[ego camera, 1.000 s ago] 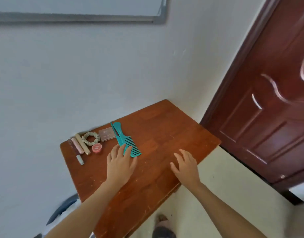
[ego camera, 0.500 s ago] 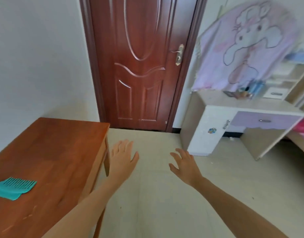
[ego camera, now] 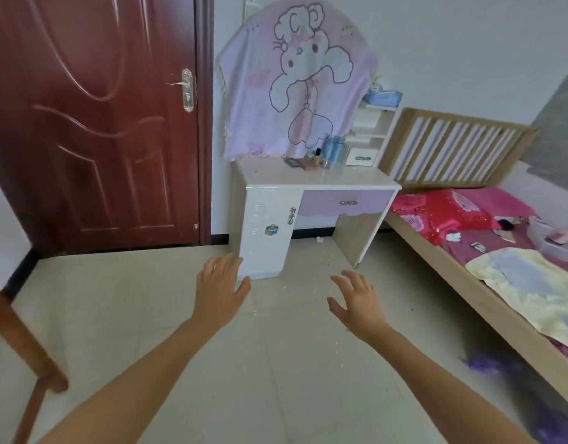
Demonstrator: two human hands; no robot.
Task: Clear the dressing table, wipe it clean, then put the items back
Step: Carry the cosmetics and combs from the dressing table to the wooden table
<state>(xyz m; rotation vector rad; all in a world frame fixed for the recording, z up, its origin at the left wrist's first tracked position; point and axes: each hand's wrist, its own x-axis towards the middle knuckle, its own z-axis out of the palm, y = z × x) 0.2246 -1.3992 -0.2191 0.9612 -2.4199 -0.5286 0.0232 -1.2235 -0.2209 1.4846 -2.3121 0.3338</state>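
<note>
**Empty hands spread over the tiles, dressing table ahead**

Both arms reach forward over the pale, glossy floor. The left hand is wide, fingers straight and slightly apart, and it holds nothing. The right hand is also spread and empty, its fingers gently bent.

The dressing table stands beyond the hands against the far wall, well apart from them. It is a boxy unit of smooth white board. It has a lilac drawer with a scalloped lower edge and a white cupboard door.

Along the top's back edge, right of the middle, sit tall blue bottles, a small round bottle and a flat palette. A soft lilac cloth with an outlined cartoon figure hangs over the upright behind them.

A panelled red-brown door is to the table's left. A slatted wooden bed with pink bedding is to its right.
</note>
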